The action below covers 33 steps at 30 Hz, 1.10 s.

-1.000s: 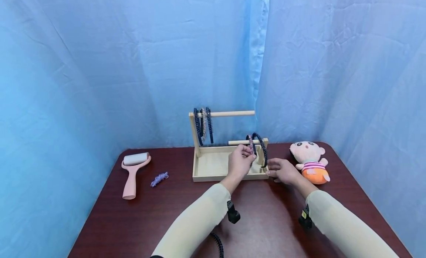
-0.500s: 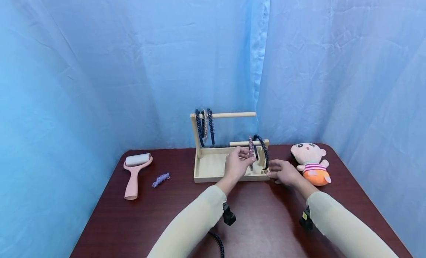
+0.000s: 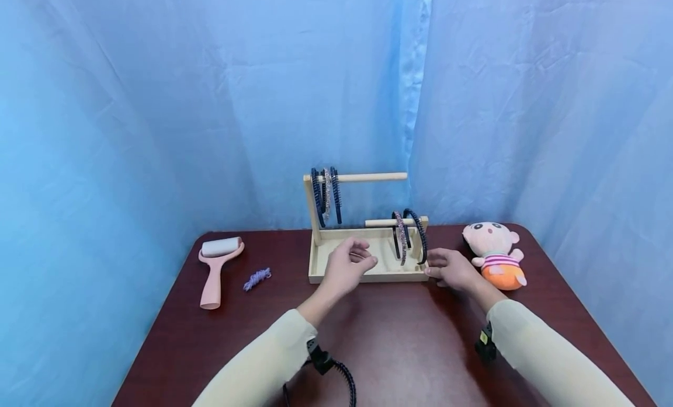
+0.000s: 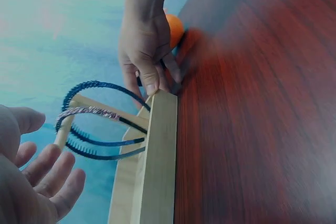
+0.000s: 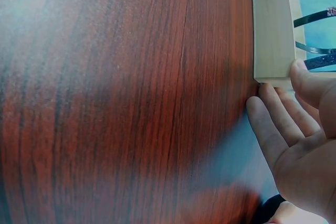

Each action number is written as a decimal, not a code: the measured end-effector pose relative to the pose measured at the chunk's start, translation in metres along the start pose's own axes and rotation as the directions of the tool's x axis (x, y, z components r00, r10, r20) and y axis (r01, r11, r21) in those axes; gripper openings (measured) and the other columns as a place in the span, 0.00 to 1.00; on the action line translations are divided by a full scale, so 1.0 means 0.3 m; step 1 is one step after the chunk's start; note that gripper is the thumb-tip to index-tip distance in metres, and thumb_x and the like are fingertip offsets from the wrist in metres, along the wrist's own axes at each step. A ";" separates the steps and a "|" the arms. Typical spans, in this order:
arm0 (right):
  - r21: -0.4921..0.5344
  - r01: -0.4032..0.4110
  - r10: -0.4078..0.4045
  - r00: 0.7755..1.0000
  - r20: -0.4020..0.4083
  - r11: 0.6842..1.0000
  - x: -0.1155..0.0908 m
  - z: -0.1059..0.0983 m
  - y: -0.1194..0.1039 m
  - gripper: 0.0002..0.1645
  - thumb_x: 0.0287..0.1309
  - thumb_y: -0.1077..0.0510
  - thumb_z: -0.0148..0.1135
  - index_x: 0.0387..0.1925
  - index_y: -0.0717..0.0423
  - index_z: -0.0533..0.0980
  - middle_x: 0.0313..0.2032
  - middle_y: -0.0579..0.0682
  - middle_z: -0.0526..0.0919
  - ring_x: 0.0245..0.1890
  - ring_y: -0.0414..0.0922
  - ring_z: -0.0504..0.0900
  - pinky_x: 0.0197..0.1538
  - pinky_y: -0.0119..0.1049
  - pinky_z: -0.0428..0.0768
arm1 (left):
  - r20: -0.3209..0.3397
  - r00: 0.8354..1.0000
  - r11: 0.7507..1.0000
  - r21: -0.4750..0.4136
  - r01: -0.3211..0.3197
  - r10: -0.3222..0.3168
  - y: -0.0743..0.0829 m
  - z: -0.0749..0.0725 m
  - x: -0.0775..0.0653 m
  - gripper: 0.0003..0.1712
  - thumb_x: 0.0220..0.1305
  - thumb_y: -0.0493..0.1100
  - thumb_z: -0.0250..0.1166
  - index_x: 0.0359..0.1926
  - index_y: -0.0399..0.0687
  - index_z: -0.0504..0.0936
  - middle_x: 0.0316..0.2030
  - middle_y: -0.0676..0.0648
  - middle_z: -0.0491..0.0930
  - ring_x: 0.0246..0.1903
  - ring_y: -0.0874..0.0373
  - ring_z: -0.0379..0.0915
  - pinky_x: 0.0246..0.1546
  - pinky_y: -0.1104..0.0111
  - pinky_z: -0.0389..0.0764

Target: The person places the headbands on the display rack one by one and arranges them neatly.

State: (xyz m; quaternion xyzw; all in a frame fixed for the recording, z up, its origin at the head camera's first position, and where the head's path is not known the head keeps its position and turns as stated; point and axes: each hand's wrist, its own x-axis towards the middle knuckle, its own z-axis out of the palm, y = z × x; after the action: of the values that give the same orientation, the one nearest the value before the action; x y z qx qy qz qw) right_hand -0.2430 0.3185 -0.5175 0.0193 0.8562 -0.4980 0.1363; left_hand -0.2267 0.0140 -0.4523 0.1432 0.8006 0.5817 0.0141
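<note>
My left hand [image 3: 346,268] hovers over the tray of a wooden headband rack [image 3: 336,278], fingers loosely bent and holding nothing. To its right, a pink glittery headband [image 3: 403,243] hangs from the lower rod [image 3: 375,223], among dark toothed headbands [image 3: 422,237]. At the rack's right front corner, my right hand [image 3: 452,269] holds the end wall, its thumb on the top rim and fingers along the outside, as the right wrist view shows. Several more headbands [image 3: 336,194], dark and glittery, hang at the left of the upper rod [image 3: 373,177].
Another dark headband [image 3: 349,379] lies near the front, partly under my left forearm. A pink-handled lint roller [image 3: 212,281] and a purple cord bundle [image 3: 257,279] lie left on the reddish-brown table [image 3: 410,348]. A plush doll [image 3: 496,258] lies right; blue curtains [image 3: 263,103] hang behind.
My left hand has let go of the pink glittery headband and drawn back to the left, leaving it hanging on the lower rod. My right hand has stayed at the rack's corner.
</note>
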 end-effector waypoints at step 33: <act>-0.032 -0.013 0.013 1.000 0.001 0.999 0.004 0.002 -0.004 0.36 0.71 0.62 0.62 0.74 0.68 0.61 0.67 0.74 0.71 0.61 0.64 0.80 0.49 0.51 0.87 | 0.543 0.838 0.998 -0.065 -0.019 0.051 -0.242 -0.310 -0.630 0.10 0.61 0.36 0.74 0.44 0.41 0.85 0.37 0.42 0.86 0.34 0.69 0.80 0.37 0.71 0.85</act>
State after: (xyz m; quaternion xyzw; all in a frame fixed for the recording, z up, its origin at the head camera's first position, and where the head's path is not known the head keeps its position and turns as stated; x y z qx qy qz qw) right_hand -0.2441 0.3172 -0.5171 0.0226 0.8638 -0.4833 0.1403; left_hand -0.0784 -0.1392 -0.5174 0.3166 0.7440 0.5397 0.2344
